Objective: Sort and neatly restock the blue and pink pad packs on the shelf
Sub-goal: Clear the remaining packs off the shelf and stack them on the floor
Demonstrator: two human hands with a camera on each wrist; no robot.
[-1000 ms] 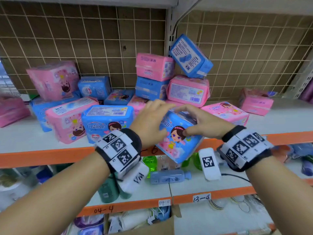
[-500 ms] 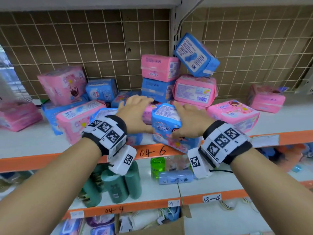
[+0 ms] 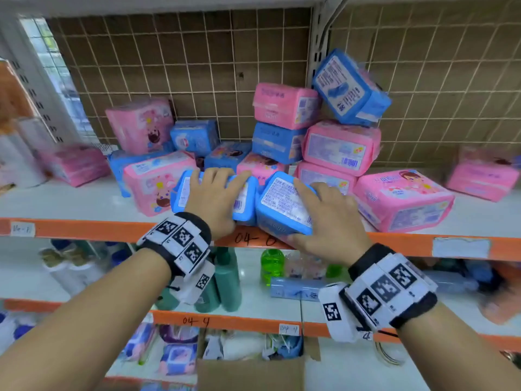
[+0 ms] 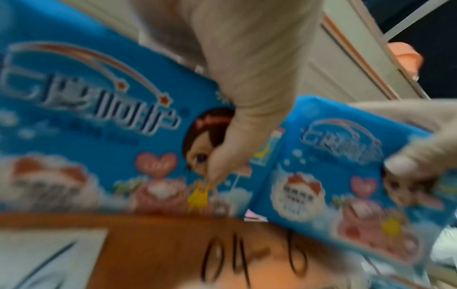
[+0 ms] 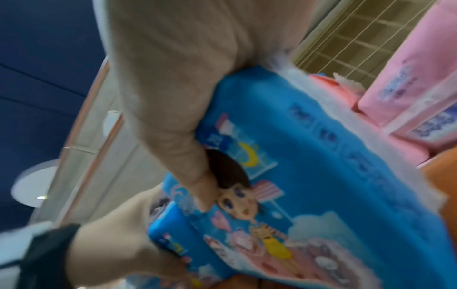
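Observation:
Two blue pad packs stand side by side at the shelf's front edge (image 3: pixel 84 230). My left hand (image 3: pixel 215 193) grips the left blue pack (image 3: pixel 180 196) from above, its thumb (image 4: pixel 230 140) on the printed front. My right hand (image 3: pixel 321 213) grips the right blue pack (image 3: pixel 277 201), tilted over the orange lip, with its thumb (image 5: pixel 197 176) on the front face. In the left wrist view both packs show, the left blue pack (image 4: pixel 99 127) and the right blue pack (image 4: pixel 329 176). Behind them lies a mixed heap of pink packs (image 3: pixel 341 148) and blue packs (image 3: pixel 349 86).
A pink pack (image 3: pixel 403 201) lies right of my right hand, another pink pack (image 3: pixel 158 187) left of my left hand. A wire grid (image 3: pixel 197 66) backs the shelf, with an upright post (image 3: pixel 318 38). Bottles (image 3: pixel 228 277) stand on the shelf below, above a cardboard box (image 3: pixel 248 373).
A second ago both hands held one blue pack tilted off the shelf edge. Now the left hand has shifted onto the neighbouring blue pack and the right keeps the first, side by side.

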